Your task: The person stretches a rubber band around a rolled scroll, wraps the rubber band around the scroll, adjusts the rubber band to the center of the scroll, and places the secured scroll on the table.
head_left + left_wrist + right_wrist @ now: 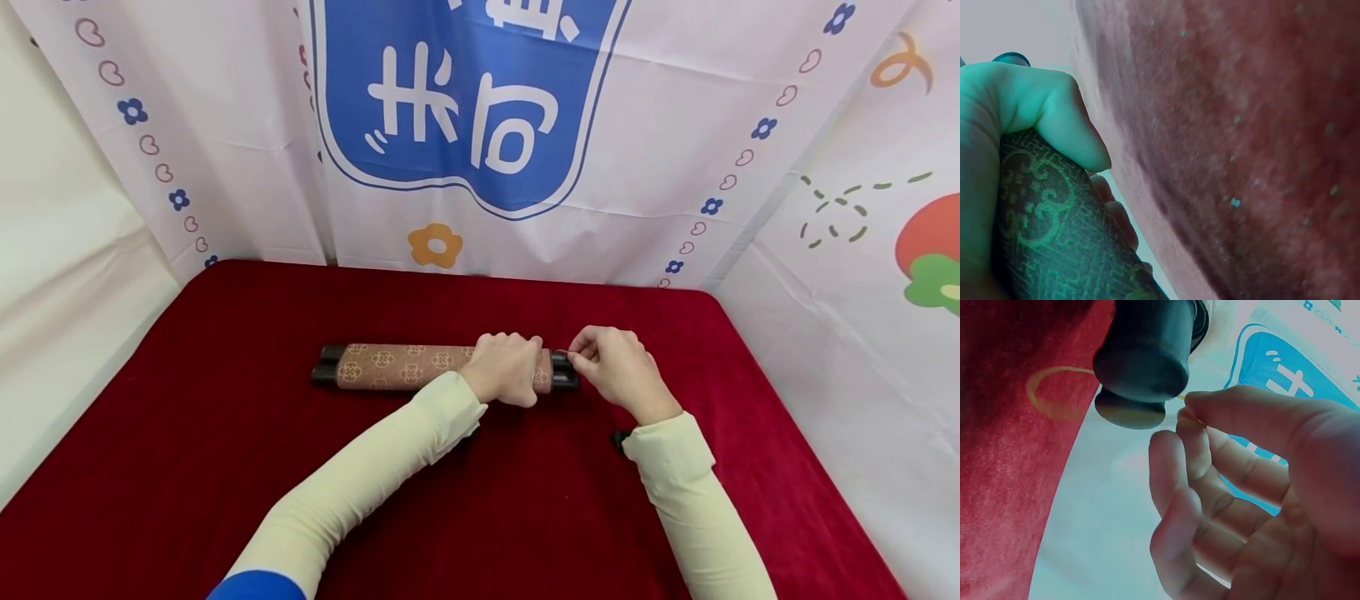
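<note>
A rolled-up hanging scroll [405, 367] with brown patterned cloth and dark roller ends lies sideways on the red table, its two rolls side by side. My left hand [504, 368] grips it near its right end. In the left wrist view the thumb and fingers wrap round the patterned cloth [1047, 212]. At the right end, my right hand [617, 368] pinches a thin yellow rubber band [1034, 394] between thumb and forefinger. The band's loop shows beyond the dark roller knobs [1142, 365] in the right wrist view, partly hidden behind them. The other right fingers curl loosely.
Red velvety cloth [450, 517] covers the table. White printed curtains [660, 167] stand behind it and at both sides, close to its edges. Pale sleeves [375, 458] cover both forearms, with small dark devices at the wrists.
</note>
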`<state>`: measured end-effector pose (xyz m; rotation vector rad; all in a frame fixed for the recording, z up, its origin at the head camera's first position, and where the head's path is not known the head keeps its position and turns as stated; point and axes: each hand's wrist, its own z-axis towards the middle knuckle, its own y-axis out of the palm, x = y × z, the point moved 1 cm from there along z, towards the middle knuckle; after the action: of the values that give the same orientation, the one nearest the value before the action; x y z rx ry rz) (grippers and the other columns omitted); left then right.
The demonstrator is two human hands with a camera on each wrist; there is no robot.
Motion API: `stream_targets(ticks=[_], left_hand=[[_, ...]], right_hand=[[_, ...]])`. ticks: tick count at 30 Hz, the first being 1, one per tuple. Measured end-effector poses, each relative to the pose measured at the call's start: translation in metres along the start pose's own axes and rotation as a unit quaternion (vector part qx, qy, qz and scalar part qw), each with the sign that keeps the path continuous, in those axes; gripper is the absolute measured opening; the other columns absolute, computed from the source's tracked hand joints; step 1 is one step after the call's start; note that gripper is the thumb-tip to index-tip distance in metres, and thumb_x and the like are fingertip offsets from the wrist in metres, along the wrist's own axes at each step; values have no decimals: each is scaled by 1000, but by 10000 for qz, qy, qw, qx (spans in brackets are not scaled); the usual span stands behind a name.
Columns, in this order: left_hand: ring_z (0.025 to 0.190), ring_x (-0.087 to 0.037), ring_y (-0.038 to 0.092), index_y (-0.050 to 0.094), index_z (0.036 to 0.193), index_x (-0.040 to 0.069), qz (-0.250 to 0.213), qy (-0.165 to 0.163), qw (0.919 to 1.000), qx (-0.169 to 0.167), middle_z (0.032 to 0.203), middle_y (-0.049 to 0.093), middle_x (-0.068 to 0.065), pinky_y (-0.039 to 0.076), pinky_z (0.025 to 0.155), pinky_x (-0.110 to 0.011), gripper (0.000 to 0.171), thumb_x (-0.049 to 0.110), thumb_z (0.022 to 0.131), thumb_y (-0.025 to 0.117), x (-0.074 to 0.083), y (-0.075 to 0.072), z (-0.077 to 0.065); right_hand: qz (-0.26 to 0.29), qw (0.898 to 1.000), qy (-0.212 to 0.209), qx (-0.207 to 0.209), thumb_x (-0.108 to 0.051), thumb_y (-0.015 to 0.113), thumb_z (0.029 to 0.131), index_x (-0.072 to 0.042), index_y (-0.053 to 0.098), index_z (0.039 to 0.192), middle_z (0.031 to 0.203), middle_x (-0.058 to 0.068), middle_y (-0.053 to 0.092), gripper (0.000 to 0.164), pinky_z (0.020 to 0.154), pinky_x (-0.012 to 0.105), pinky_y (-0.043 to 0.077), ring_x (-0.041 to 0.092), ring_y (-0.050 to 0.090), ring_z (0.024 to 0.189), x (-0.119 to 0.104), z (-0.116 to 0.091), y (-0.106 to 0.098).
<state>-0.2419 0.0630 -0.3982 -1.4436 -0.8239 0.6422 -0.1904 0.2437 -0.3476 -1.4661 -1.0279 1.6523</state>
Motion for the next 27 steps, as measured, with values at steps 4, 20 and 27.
stream_targets(ticks=[4, 20, 27], left_hand=[[86, -25, 72, 63, 120, 15, -65, -73, 9999, 30, 99, 73, -3, 57, 75, -45, 48, 39, 81, 77, -5, -4, 3], [90, -27, 71, 62, 117, 15, -156, -669, 9975, 161, 99, 71, -4, 58, 79, -49, 47, 41, 81, 76, -22, -9, 7], [91, -28, 71, 62, 125, 14, -179, -724, 9971, 120, 101, 71, -5, 58, 81, -49, 53, 41, 81, 77, -20, -7, 5]], right_hand=[[101, 9999, -87, 35, -17, 73, 97, -11, 77, 102, 91, 5, 77, 8, 75, 38, 57, 19, 70, 83, 0, 0, -1], [328, 9990, -276, -145, -14, 76, 95, -9, 75, 94, 85, 3, 78, 5, 71, 32, 57, 15, 71, 76, -9, -4, 6], [379, 9983, -447, -71, -14, 76, 95, -8, 75, 92, 84, 4, 77, 6, 69, 31, 58, 13, 70, 74, -17, -4, 15]])
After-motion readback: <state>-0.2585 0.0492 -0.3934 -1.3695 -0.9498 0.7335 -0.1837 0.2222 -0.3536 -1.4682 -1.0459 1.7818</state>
